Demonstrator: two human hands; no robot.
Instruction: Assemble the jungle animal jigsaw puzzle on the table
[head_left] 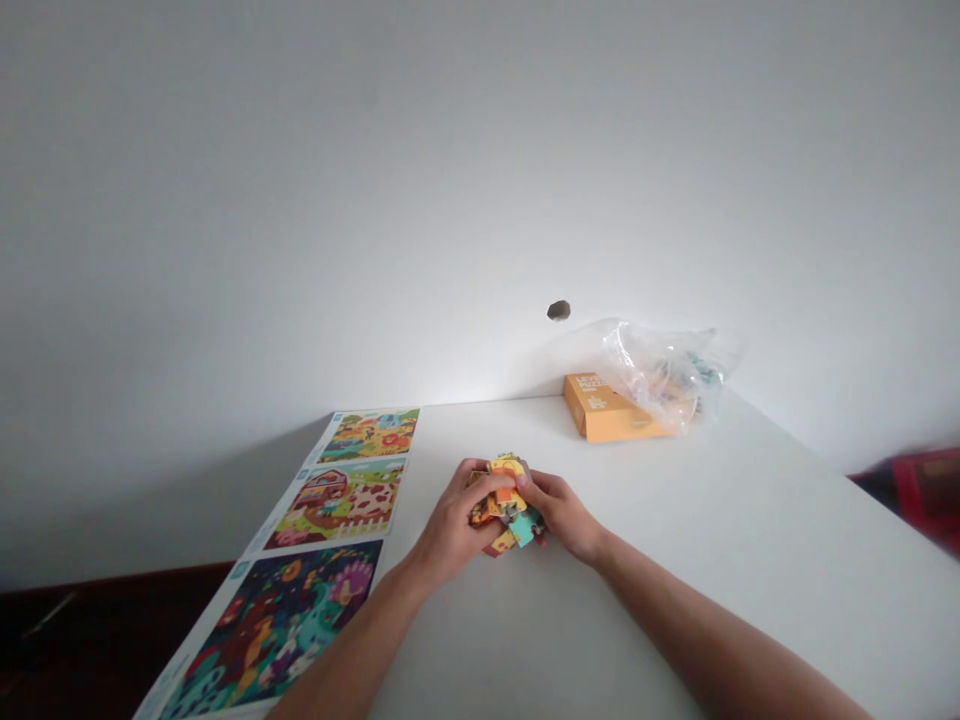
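Observation:
A bunch of colourful jigsaw puzzle pieces (508, 505), yellow, teal and orange, is gathered between my two hands over the middle of the white table. My left hand (459, 518) wraps the bunch from the left, its fingers curled over the front and top. From the right, my right hand (561, 512) closes on the same pieces, with its thumb on the upper yellow one. Some pieces stick out below at odd angles. The fingers hide part of the bunch.
Three illustrated picture sheets (341, 503) lie along the table's left edge. An orange puzzle box (611, 412) stands at the back right, partly covered by a clear plastic bag (667, 375). Behind the table (712, 540) rises a white wall with a hole (559, 310).

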